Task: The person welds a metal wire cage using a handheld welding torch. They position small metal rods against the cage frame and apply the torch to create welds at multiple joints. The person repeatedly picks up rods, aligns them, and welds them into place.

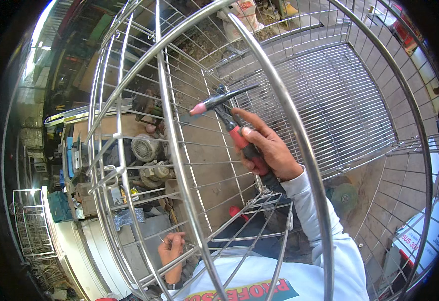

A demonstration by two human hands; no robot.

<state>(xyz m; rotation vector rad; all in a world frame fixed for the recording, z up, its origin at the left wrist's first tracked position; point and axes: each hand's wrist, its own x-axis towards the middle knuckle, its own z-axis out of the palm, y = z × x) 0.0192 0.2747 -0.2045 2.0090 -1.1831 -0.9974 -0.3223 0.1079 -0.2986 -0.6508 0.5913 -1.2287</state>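
Note:
My right hand (269, 145) is wrapped round the red and black handle of a TIG welding torch (237, 138), inside a cage of shiny metal rods (284, 95). The torch's pink nozzle points left and its long black back cap points right. One finger stretches out along the torch head. Lower down, my left hand (171, 249) is raised beside the cage's lower left bars, its fingers curled together. Whatever may be between those fingers is too small to make out. Thick bars of the cage cross in front of both my arms.
A slatted metal rack panel (330, 100) forms the cage's far right part. Beyond the left bars are a grey motor (145, 147) and a teal box (59, 206). A green disc (344, 195) lies right of my sleeve. A white sack (242, 17) stands at the back.

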